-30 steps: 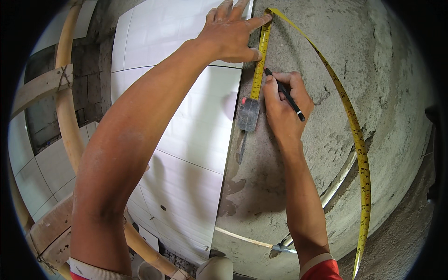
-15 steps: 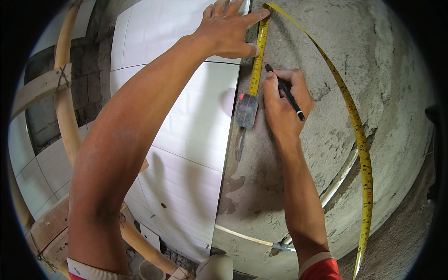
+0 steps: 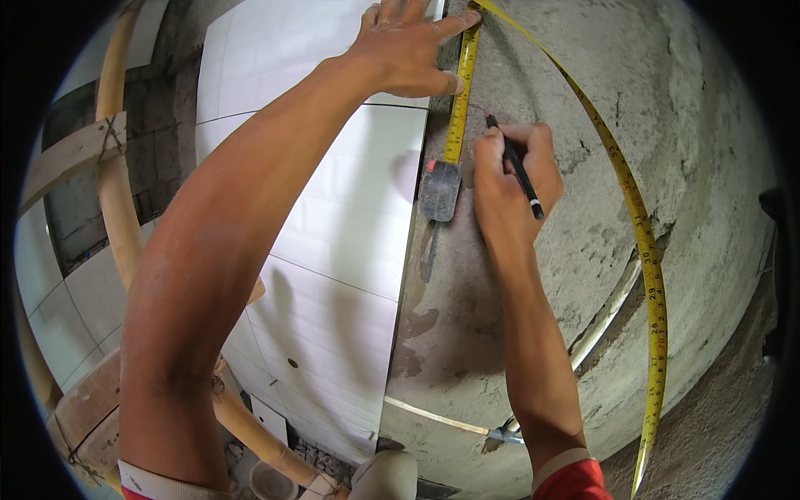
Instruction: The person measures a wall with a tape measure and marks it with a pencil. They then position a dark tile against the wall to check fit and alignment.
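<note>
The tape [image 3: 643, 242] was yellow with dark marks, its case [image 3: 439, 190] grey with a red spot. The pen [image 3: 517, 167] was black with a white tip. The tiles [image 3: 333, 233] were white, the wall [image 3: 583, 100] grey and blotchy, the cuff [image 3: 575, 479] red.

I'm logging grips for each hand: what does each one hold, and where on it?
The right hand grips a black pen along its middle. The left hand pins the yellow tape near its top against the wall.
</note>
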`<state>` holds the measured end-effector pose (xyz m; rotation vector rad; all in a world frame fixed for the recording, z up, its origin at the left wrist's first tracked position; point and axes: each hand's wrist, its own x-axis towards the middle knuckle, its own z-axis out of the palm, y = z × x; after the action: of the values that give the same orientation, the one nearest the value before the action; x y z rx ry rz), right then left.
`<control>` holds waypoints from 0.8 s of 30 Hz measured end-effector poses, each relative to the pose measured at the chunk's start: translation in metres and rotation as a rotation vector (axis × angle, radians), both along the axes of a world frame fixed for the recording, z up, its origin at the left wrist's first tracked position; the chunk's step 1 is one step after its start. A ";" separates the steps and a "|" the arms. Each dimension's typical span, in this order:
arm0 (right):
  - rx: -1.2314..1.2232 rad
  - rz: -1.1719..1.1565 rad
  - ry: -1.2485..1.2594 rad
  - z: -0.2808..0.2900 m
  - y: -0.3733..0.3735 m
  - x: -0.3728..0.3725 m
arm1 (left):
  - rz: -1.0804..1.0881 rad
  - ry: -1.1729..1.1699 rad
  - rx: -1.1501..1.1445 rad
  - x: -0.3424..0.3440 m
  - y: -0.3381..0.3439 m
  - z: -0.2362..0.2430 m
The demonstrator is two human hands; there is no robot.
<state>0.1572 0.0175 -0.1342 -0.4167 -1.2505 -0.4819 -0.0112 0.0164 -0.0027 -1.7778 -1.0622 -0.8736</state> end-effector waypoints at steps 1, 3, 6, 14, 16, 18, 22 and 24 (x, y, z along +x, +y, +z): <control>-0.005 0.056 0.008 -0.004 -0.001 -0.001 | 0.006 0.000 -0.005 0.000 0.000 0.000; 0.014 0.165 0.020 -0.014 -0.005 -0.005 | 0.002 -0.002 -0.006 0.000 0.000 0.000; -0.111 0.031 -0.123 -0.040 -0.017 -0.012 | -0.019 -0.010 -0.003 0.000 0.003 0.001; -0.329 -0.125 -0.124 -0.053 -0.032 -0.032 | 0.078 0.084 0.499 0.000 0.021 -0.002; -0.343 -0.152 -0.118 -0.052 -0.036 -0.033 | 0.047 0.005 0.273 0.002 0.023 -0.004; -0.350 -0.175 -0.128 -0.051 -0.039 -0.033 | 0.035 -0.042 0.162 0.006 0.021 -0.004; -0.378 -0.133 -0.118 -0.044 -0.039 -0.032 | 0.021 -0.053 0.239 0.020 0.008 -0.002; -0.332 -0.105 -0.088 -0.040 -0.040 -0.029 | 0.012 -0.046 0.294 0.030 0.001 -0.001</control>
<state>0.1287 -0.0230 -0.1746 -0.7508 -1.4037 -0.3846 0.0191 0.0173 -0.0040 -1.5112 -0.9197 -1.0123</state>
